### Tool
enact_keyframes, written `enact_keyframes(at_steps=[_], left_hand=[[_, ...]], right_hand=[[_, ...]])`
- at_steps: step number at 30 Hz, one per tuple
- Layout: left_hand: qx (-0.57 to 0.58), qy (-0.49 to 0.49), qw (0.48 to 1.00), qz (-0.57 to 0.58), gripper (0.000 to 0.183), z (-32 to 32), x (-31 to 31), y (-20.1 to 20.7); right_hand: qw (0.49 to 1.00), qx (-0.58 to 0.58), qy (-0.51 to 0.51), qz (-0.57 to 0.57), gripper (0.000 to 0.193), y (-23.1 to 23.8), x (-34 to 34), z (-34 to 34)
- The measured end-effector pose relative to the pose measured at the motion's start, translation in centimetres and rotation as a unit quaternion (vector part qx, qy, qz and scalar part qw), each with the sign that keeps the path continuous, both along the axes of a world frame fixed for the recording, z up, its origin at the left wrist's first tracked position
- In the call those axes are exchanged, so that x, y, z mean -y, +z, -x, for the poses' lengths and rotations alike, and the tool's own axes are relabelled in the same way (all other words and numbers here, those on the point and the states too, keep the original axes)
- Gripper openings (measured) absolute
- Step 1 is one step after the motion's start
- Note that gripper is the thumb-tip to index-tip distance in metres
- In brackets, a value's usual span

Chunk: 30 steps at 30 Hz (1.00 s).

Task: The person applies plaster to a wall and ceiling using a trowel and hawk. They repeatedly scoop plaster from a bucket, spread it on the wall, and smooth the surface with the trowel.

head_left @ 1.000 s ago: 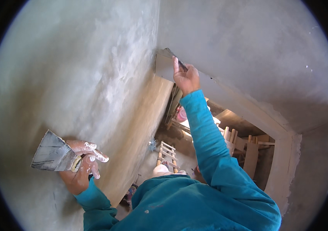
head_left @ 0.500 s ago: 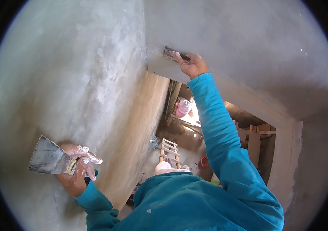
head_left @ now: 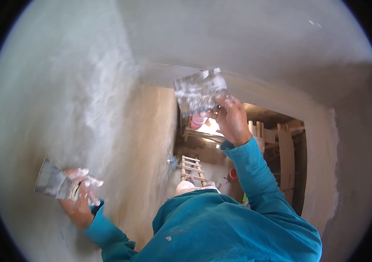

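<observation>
My left hand [head_left: 80,196], its fingers white with plaster, is closed around a putty knife [head_left: 51,180] beside the left wall [head_left: 85,100]. That knife's blade is broad, grey and smeared, pointing left. Farther up, my right hand [head_left: 234,121] grips a second, wider putty knife [head_left: 200,89] by its lower right side. Its blade face is turned into view, streaked grey and white, and blurred by motion. This blade appears off the wall surface, in front of the opening's upper edge. Patchy white plaster covers the left wall near the corner with the grey upper wall [head_left: 238,39].
Below me a wooden ladder [head_left: 192,167] shows by my feet. A pink container [head_left: 197,122] sits on a wooden stand, partly behind the right blade. A red bucket [head_left: 233,174], blue stringy material [head_left: 173,162] and upright wooden boards [head_left: 286,153] are lower down, beyond the opening.
My right hand has drawn back from the corner, down and toward me, turning the knife so its blade face shows. My left hand has shifted only slightly.
</observation>
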<state>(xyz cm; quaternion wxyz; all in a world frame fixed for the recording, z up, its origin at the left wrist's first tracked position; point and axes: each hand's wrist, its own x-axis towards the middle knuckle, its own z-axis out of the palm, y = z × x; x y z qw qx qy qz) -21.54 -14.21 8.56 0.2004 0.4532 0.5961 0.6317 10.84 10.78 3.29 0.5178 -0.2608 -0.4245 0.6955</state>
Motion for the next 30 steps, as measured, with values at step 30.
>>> enact_keyframes(at_steps=[30], left_hand=[[0.167, -0.886, 0.431, 0.046, 0.011, -49.8, 6.5, -1.2]], right_hand=[[0.488, 0.050, -0.867, -0.089, 0.029, 1.3, 45.3, -20.6]])
